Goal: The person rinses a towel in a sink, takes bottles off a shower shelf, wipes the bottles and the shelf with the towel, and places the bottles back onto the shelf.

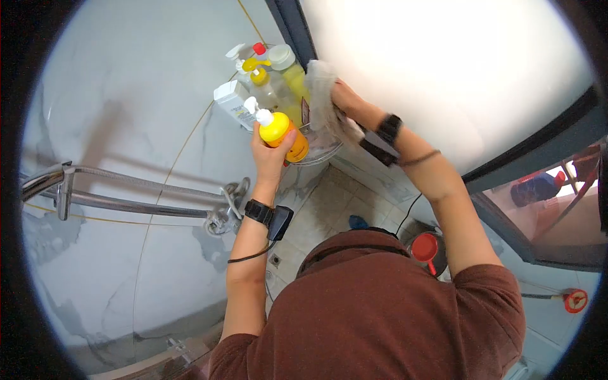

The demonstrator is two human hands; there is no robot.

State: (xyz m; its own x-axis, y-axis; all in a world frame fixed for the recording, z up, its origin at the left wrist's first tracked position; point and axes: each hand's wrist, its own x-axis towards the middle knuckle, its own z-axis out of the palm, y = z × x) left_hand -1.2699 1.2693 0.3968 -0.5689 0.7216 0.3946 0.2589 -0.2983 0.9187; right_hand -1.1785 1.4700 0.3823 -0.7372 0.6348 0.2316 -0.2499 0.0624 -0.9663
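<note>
My left hand (271,158) is wrapped round an orange bottle (296,144) with a yellow collar and white pump, held at the front of a corner shelf (323,154). In my right hand (347,100) is a whitish, crumpled cloth (322,85), at the shelf's right side by the bright window. Behind the orange bottle stand a white bottle (233,101), a clear bottle with a yellow pump (265,88), a white-lidded jar (285,63) with yellow contents and a white pump bottle (238,56). The cloth hides most of my right fingers.
A chrome shower fitting (139,204) runs along the marbled wall at left. Below are the tiled floor (329,202) and a red dipper (424,248) on a dark bucket. A dark window frame (538,152) crosses the right side, with a blue bottle (531,190) beyond it.
</note>
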